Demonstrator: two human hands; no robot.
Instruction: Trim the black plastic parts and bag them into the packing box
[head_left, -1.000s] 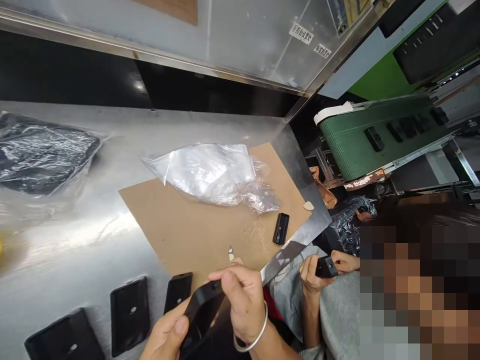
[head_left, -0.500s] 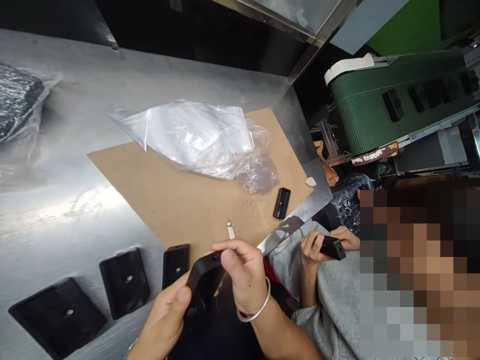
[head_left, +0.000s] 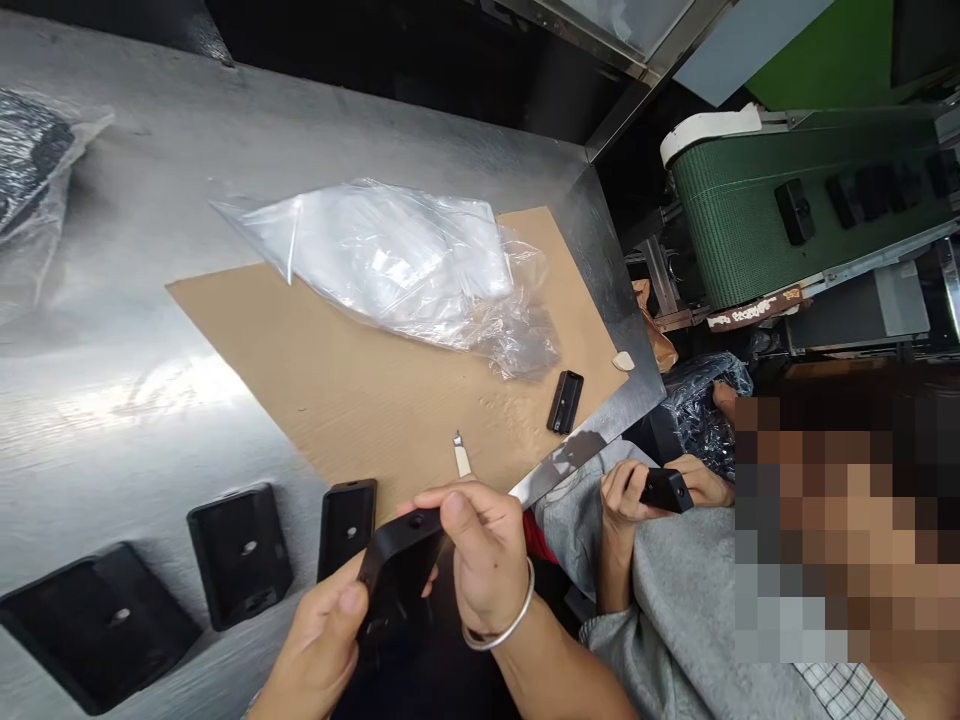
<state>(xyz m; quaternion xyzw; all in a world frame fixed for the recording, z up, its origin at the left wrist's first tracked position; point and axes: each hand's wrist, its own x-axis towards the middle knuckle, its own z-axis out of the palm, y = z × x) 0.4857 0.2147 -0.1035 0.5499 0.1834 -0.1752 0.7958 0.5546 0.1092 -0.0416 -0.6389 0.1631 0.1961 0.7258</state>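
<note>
A black plastic part is held up near the table's front edge. My left hand grips its lower left side, thumb on the rim. My right hand, with a metal bangle at the wrist, pinches its upper right corner. Behind it a small tool with a light handle lies on the brown cardboard. Three black trays rest on the metal table to the left: a large one, a middle one and a narrow one.
Clear plastic bags and a small black part lie on the cardboard. At the right, a person in grey holds another black part. Behind is a green conveyor carrying black parts.
The view has shifted slightly, so the table and trays appear a little further up and left. Both hands keep hold of the black part, which sits slightly more to the left.
</note>
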